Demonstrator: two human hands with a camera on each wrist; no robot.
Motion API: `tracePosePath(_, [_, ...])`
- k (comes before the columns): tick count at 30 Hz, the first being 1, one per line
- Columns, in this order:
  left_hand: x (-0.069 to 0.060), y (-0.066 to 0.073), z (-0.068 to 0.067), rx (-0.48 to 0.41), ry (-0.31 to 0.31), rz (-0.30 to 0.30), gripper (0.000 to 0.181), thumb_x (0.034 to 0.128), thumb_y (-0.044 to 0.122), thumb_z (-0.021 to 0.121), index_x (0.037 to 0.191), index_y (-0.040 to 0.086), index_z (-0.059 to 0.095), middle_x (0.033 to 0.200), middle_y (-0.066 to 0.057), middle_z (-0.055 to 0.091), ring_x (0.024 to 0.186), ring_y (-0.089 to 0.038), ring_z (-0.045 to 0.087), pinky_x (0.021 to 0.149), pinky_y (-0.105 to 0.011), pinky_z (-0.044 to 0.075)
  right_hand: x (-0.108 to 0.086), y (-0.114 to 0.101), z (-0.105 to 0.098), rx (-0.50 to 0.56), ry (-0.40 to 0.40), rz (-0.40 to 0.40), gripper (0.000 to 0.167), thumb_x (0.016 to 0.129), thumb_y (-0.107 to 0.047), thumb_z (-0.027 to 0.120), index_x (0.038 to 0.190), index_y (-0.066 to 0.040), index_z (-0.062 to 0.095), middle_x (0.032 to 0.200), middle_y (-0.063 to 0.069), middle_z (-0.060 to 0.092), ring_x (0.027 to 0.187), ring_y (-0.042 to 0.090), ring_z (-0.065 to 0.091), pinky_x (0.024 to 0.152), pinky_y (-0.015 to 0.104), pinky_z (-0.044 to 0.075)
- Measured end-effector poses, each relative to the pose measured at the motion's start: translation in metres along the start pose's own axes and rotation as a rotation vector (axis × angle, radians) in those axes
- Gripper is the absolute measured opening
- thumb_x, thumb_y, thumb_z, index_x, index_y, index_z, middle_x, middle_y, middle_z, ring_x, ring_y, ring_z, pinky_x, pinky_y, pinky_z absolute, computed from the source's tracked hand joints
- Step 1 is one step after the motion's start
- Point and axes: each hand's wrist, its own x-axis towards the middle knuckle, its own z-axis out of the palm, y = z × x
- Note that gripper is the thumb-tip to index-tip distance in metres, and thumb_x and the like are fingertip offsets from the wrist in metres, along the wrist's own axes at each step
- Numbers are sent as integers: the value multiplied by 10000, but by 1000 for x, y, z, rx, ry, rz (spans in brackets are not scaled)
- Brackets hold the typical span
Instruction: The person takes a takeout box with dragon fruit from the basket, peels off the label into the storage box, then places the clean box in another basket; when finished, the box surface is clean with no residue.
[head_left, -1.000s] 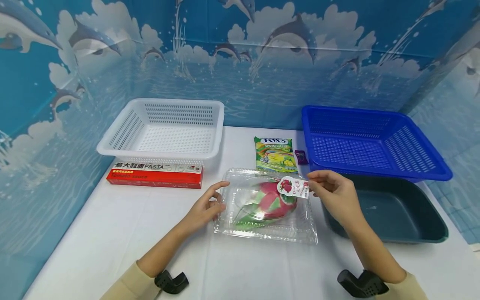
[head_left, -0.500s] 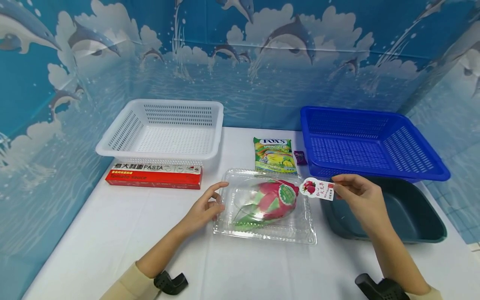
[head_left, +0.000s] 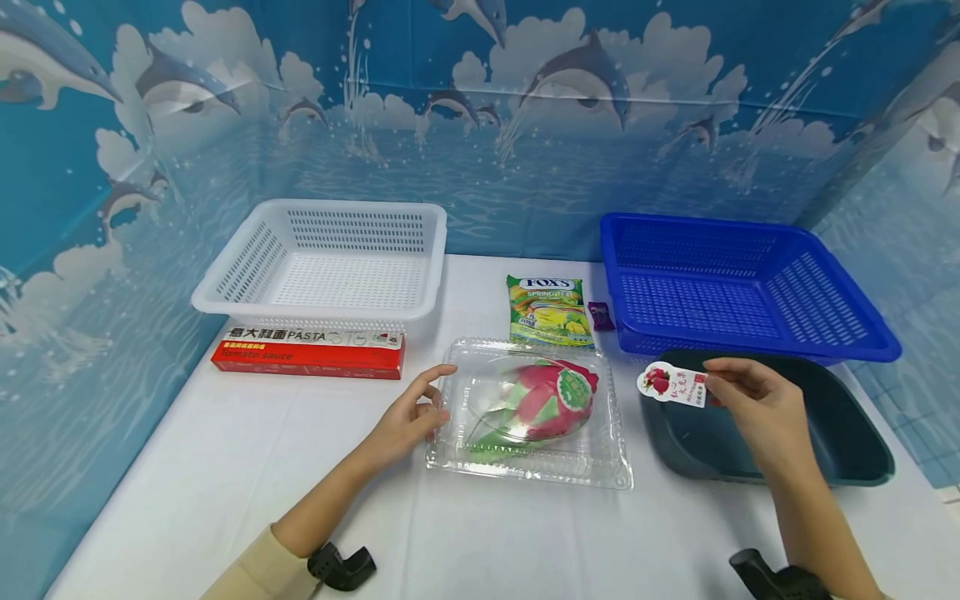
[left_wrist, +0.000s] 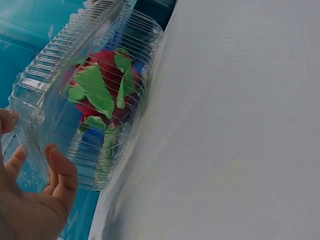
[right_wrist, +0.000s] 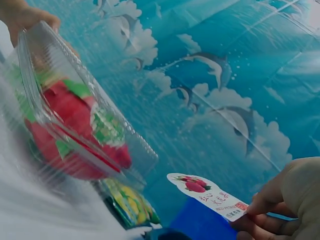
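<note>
My right hand pinches a small white label with a printed dragon fruit, above the left side of the dark green tub. In the right wrist view, the label extends from the fingertips. A clear plastic clamshell box lies closed on the table with a red and green dragon fruit inside. The fruit bears a round green sticker. At the box's left edge, my left hand holds it; in the left wrist view the thumb and fingers touch its side.
A white basket stands at the back left, behind a red pasta box. At the back right stands a blue basket. Between them lie a green candy bag and a small purple packet. A dolphin-print curtain hangs behind.
My right hand has drawn the label rightward off the box to above the green tub, uncovering the round sticker on the fruit. The left hand and box have stayed nearly still.
</note>
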Motion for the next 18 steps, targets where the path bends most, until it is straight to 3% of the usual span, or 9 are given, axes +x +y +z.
tracePosePath(7, [0,-1,0,6,-5,12,556,928,63,554,1452,140,384,961,-94,418,608,-175,465,584,-240,458,2,13,-9,-91,62,77,274,1000,-236,555,1205,-65,613,996,-120,592,814,18,588,694,87,487])
tracePosePath(11, [1,0,0,-5,-1,6,568,921,54,546,1456,155,385,962,-99,420,610,-164,467,582,-241,467,5,23,-13,-152,78,83,289,1007,-238,532,1207,-45,609,1013,-98,579,818,24,569,679,77,476])
tracePosePath(14, [0,-1,0,-15,2,2,572,916,51,544,1455,155,386,963,-102,419,611,-139,472,582,-236,471,7,31,-15,-246,57,70,317,1018,-234,502,1235,-20,589,1061,-3,574,840,99,535,647,77,462])
tracePosePath(18, [0,-1,1,-19,1,-1,570,915,54,543,1456,139,382,967,-102,420,615,-131,478,586,-235,471,11,41,-17,-399,-33,4,320,1025,-198,486,1237,25,577,1083,162,570,870,217,498,596,104,441])
